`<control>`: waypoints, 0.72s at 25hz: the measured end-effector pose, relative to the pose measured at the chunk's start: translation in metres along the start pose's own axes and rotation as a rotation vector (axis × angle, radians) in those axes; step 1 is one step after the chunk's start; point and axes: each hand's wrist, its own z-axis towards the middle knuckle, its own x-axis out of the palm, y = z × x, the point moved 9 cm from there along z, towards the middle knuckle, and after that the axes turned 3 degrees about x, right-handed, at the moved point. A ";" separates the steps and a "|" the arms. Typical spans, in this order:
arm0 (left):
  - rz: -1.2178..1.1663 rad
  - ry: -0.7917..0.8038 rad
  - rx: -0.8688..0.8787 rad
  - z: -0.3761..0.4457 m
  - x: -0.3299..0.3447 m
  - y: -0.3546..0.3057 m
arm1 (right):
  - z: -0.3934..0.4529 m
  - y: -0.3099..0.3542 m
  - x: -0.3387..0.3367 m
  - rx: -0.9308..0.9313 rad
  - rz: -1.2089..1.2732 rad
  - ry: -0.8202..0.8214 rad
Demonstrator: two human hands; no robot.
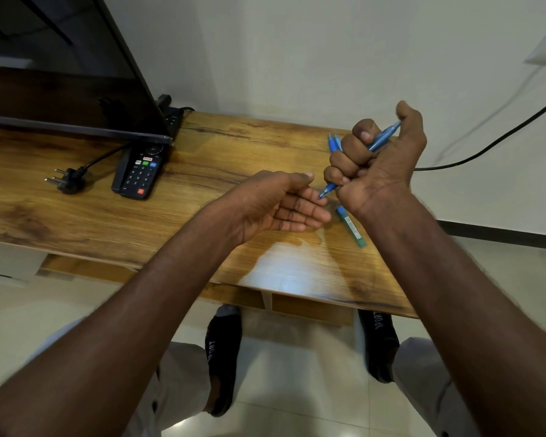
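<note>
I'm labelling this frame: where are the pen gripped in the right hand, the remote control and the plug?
held pen (382,138): head view, on its upper blue barrel.
remote control (139,173): head view, on its number keys.
plug (71,183): head view, on its black body.

Wooden table against white wall, tiled floor.

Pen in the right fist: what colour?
Blue; head view shows the pen clearest, gripped in the right hand.
</note>
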 end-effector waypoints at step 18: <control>0.023 -0.014 -0.009 -0.001 0.000 0.000 | 0.004 -0.004 -0.002 0.034 0.015 0.018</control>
